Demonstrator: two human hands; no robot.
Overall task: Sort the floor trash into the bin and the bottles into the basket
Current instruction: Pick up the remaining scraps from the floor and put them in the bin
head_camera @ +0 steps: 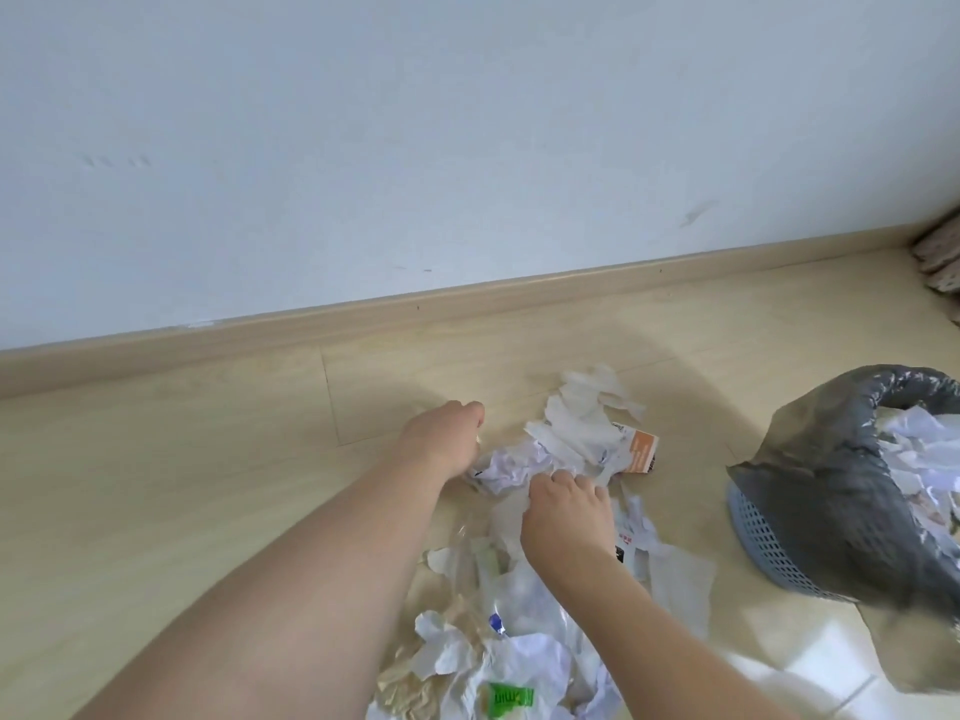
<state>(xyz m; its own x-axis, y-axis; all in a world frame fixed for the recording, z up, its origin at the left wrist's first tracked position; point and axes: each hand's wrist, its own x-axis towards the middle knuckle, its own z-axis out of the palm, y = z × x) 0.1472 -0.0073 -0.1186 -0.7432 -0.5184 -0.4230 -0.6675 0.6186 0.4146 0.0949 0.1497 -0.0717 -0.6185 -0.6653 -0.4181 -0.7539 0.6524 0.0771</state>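
A crumpled white paper ball is seen on the pale wood floor, lying between the two hands: at 3 o'clock of the left hand and at 11 o'clock of the right hand. The left hand is laid knuckles-up against the ball's left edge, with its fingers curled downward; their tips are hidden, so whether the paper is actually gripped cannot be told. The right hand is set at the ball's lower right edge, its fingers bent and bunched close together on the white paper there; whether a pinch is closed on the paper cannot be told for certain.

At 1 o'clock of the ball, a heap of torn white tissue is spread toward the skirting board. At 3 o'clock of the ball, touching the tissue, a small carton with an orange panel is lying on its side. At 6 o'clock, beneath and between the forearms, a wider litter of white scraps and clear plastic film is scattered, with a green-labelled wrapper at the bottom edge.

Well apart at 3 o'clock, a blue mesh bin lined with a grey bag is standing, with white paper visible inside it.
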